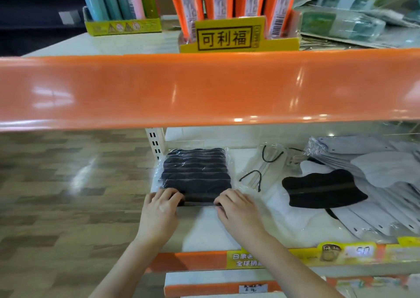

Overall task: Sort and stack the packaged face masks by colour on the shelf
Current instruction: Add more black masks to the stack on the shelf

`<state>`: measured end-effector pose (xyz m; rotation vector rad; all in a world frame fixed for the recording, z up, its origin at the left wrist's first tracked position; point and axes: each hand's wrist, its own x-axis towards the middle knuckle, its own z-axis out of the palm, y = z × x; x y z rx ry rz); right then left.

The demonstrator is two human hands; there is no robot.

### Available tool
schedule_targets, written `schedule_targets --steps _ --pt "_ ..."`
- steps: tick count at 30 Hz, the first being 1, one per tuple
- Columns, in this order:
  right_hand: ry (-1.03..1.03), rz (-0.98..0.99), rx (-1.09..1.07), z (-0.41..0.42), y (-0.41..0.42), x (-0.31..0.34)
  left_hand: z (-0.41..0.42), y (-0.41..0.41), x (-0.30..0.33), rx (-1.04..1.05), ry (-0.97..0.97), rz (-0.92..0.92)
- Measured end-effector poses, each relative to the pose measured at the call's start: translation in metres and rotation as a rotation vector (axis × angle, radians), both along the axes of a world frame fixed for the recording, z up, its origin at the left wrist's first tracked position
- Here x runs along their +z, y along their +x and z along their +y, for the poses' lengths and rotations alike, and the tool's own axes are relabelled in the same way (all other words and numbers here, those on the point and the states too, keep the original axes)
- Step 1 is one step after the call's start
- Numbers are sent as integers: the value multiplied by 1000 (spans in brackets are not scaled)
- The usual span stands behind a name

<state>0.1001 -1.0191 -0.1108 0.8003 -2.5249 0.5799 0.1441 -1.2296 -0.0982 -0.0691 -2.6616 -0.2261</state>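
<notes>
- At the left end of the white lower shelf [204, 227], a stack of black face masks in clear plastic wrap [196, 171] lies flat, its packs fanned like steps toward the back
- Both hands sit at the stack's near edge: the left hand [160, 209] and the right hand [236, 209] have their fingers curled onto the front pack, seemingly pinching it, though the fingertips are partly hidden and the grip may be only a press
- By my reading the step in hand is squaring up the black pile, so the black sorting looks partly done
- Over to the right, one loose black mask pack [322, 188] rests on a spread of pale grey-white mask packs [375, 175], well apart from the stack
- Next move likely calls for letting go, reaching right, lifting that loose pack off the slippery pale ones without dragging them, and laying it on the black pile
</notes>
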Motion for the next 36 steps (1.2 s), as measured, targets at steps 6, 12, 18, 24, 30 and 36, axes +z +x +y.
schedule_targets --steps 6,12,18,24,30,36 --pt "11 -12 -26 -1 3 -3 18 6 2 62 -8 -181" --pt "20 -34 -47 -2 6 -1 35 7 -2 140 -59 -368" --pt "28 -52 -43 -2 7 -1 43 2 -11 213 -49 -316" --pt "11 -62 -29 -1 7 5 65 -7 -5 267 0 -210" --pt "0 -23 -54 21 -2 17 110 -20 9 160 49 -64" --pt "0 25 -130 87 -23 18 167 -36 12 47 136 -24"
